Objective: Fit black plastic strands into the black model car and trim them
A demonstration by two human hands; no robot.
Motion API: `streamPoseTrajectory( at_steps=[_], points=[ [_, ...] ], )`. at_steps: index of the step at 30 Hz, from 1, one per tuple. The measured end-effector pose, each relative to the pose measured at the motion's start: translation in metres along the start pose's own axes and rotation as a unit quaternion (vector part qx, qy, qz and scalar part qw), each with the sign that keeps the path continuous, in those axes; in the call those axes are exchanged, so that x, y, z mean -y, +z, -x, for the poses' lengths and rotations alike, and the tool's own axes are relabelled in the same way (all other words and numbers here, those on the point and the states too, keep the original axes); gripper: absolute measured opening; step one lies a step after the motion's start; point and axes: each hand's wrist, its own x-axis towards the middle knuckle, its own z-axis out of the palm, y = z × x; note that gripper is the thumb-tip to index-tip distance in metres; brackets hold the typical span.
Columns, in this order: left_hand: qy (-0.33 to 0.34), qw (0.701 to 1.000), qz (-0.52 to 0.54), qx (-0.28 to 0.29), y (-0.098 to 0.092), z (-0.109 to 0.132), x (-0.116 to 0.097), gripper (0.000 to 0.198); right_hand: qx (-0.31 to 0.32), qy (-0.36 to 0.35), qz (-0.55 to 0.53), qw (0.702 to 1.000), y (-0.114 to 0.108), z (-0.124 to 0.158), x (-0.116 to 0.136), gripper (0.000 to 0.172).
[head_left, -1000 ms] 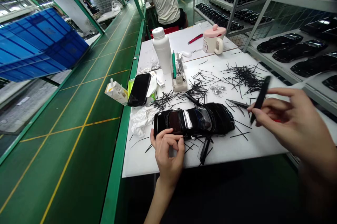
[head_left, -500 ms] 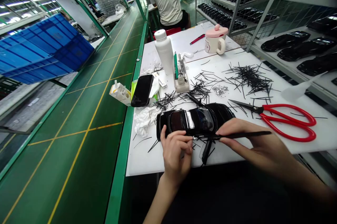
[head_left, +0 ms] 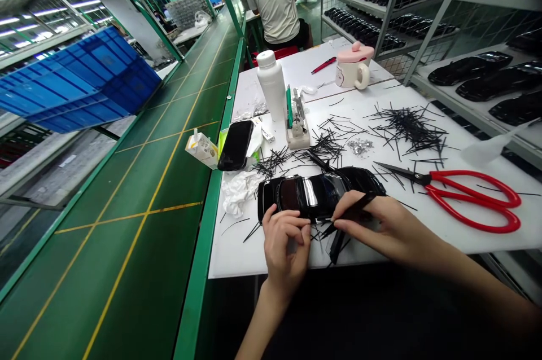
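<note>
A glossy black model car [head_left: 322, 193] lies on the white work table [head_left: 237, 258], among loose thin black strips. My left hand [head_left: 285, 244] grips its near side, with the fingers curled against the body. My right hand [head_left: 381, 224] pinches slim black tweezers [head_left: 353, 210], whose tip reaches the car's near side. Red-handled scissors [head_left: 474, 199] lie open to the right of my right hand, and a dense heap of black strips [head_left: 409, 128] sits beyond the car.
A phone [head_left: 236, 145], crumpled tissue [head_left: 241, 193], white bottle [head_left: 271, 86], small metal holder [head_left: 296, 123] and pink-lidded mug [head_left: 354, 69] stand on the table. A seated co-worker [head_left: 273, 1] is beyond it. Shelves of black car bodies [head_left: 478, 78] stand right; a green conveyor [head_left: 139, 179] runs left.
The tweezers have tilted from nearly level to angled down against the car, and my right hand has moved closer to it. The car and scissors have not shifted on the table.
</note>
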Motion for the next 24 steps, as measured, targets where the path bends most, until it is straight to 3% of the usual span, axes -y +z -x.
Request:
streamPoseTrajectory(
  at_steps=[5,11,15,24],
  points=[
    [-0.035,0.999,0.033,-0.007,0.0,-0.005,-0.004,0.025,-0.017,0.005,-0.023,1.0,-0.003,0.001,-0.001,0.006],
    [-0.078,0.991,0.105,0.004,0.005,-0.008,-0.014,0.024,-0.17,0.041,-0.102,0.979,-0.008,0.01,0.004,0.011],
    [-0.101,0.988,0.12,-0.003,0.007,-0.009,-0.018,0.027,-0.227,0.051,-0.143,0.962,-0.007,0.012,0.011,0.007],
    [-0.102,0.99,0.096,-0.002,0.008,-0.012,-0.021,0.032,-0.249,0.053,-0.153,0.955,-0.004,0.012,0.01,0.005]
  ],
)
